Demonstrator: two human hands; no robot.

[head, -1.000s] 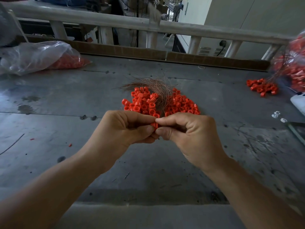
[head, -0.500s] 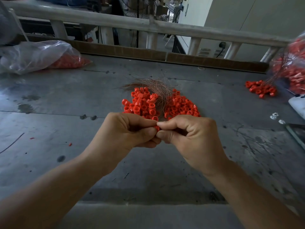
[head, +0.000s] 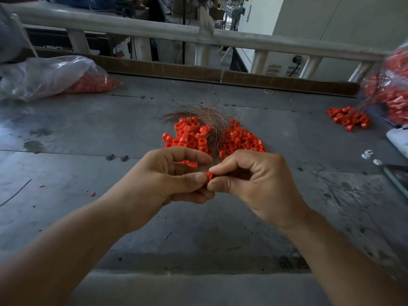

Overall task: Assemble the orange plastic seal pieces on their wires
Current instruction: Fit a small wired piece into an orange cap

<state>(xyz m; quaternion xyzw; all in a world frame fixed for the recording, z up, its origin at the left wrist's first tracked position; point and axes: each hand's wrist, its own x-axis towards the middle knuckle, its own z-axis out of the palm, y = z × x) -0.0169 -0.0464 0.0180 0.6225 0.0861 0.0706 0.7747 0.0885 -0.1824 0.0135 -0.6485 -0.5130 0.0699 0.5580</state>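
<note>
My left hand [head: 163, 180] and my right hand [head: 254, 180] meet fingertip to fingertip above the grey metal table [head: 88, 133]. Between thumbs and forefingers they pinch a small orange seal piece [head: 208, 175]. A second orange piece [head: 191, 163] shows inside the curl of my left hand. Just beyond lie a pile of loose orange seal pieces [head: 212, 138] and, across its middle, a bundle of thin copper-coloured wires [head: 207, 118]. Any wire at the pinched piece is too fine to make out.
A clear plastic bag with orange pieces [head: 50, 77] lies at the far left. Finished seals on wires [head: 347, 118] spill from another bag [head: 390, 89] at the far right. Small white parts [head: 367, 154] sit right of my hands. A white railing [head: 198, 36] borders the far edge.
My hands have drawn slightly apart and turned, so the pinched orange piece now shows between the fingertips and a second piece shows in my left hand.
</note>
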